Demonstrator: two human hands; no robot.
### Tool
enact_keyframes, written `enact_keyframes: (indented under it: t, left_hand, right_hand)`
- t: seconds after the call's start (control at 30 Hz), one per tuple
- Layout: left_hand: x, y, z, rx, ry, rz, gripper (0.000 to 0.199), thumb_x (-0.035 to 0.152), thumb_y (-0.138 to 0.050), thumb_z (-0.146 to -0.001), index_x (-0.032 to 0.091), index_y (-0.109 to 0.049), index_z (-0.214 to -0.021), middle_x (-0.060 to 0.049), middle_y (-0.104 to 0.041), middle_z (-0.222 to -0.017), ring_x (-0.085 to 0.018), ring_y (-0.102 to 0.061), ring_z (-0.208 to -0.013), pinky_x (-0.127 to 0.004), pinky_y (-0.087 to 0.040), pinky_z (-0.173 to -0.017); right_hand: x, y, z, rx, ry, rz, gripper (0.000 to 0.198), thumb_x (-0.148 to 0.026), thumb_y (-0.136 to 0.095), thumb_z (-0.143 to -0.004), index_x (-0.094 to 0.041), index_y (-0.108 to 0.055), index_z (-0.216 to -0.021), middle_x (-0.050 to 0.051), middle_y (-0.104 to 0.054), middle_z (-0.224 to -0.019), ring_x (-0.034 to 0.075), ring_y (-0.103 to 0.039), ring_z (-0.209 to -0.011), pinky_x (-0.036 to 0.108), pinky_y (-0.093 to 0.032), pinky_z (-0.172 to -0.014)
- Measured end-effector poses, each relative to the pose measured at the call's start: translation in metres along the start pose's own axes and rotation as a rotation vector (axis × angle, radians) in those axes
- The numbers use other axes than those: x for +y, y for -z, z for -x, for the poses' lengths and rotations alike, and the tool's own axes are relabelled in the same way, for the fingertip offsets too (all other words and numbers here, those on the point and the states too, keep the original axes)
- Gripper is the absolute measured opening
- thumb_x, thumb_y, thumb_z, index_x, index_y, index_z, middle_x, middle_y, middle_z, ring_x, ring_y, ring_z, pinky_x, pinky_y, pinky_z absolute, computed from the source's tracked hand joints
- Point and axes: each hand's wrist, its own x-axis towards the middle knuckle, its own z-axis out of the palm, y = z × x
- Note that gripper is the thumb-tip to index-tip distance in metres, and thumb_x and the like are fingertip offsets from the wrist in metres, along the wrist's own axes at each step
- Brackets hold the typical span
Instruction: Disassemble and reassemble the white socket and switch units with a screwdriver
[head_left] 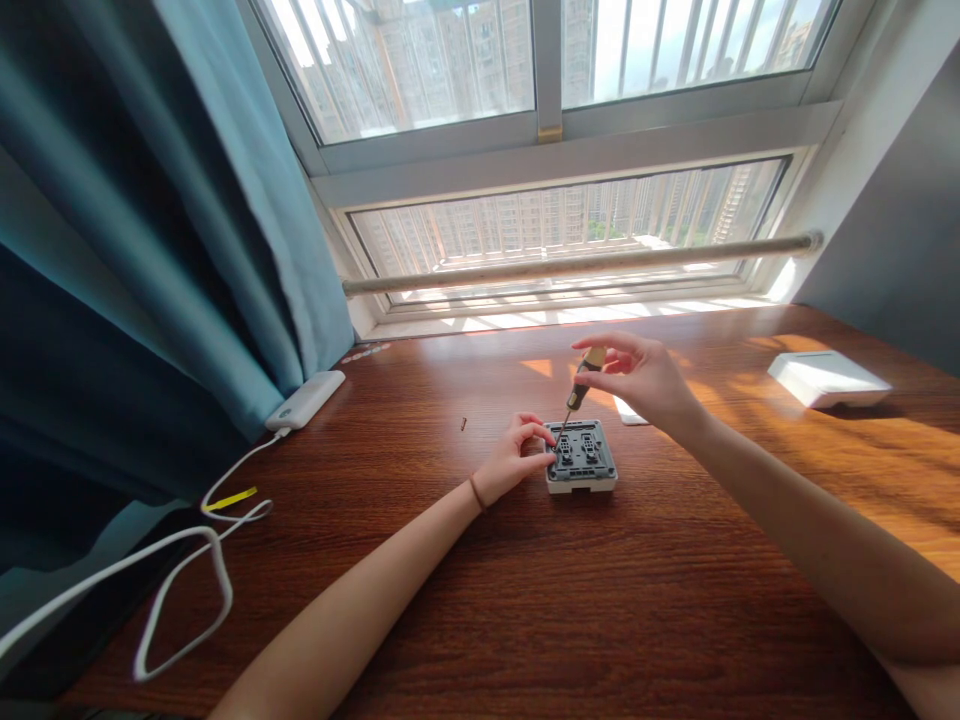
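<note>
A square wall switch (581, 465) with a grey inner frame and a white base lies on the wooden table, its two switch mechanisms exposed. My left hand (517, 455) grips the left edge of the switch, thumb and fingers bent close to a corner area where the screwdriver tip is. Between the thumb and fingers of my right hand (637, 380) is a screwdriver (577, 393) with a dark and yellowish handle. It slants down, its thin shaft reaching the switch's left side. Whether a screw sits under the tip is too small to tell.
A small screw (463, 424) lies left of the switch. Partly behind my right hand is a flat white piece (630, 412). A white box-like object (829, 378) stands at right. A white power strip (306, 400) with a cable lies by the blue curtain (247, 200).
</note>
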Motion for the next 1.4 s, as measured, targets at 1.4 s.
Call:
enact_keyframes:
  t: [1.4]
  left_hand:
    - [0.002, 0.002, 0.001, -0.028, 0.012, 0.01, 0.021, 0.032, -0.07, -0.07, 0.018, -0.065, -0.085, -0.006, -0.042, -0.105, -0.02, -0.046, -0.101, -0.036, -0.033, -0.098]
  right_hand:
    - [-0.005, 0.002, 0.002, -0.011, 0.088, 0.147, 0.038, -0.033, -0.071, -0.067, -0.02, -0.059, -0.101, 0.005, -0.068, -0.092, 0.021, -0.063, -0.079, 0.04, -0.053, -0.073]
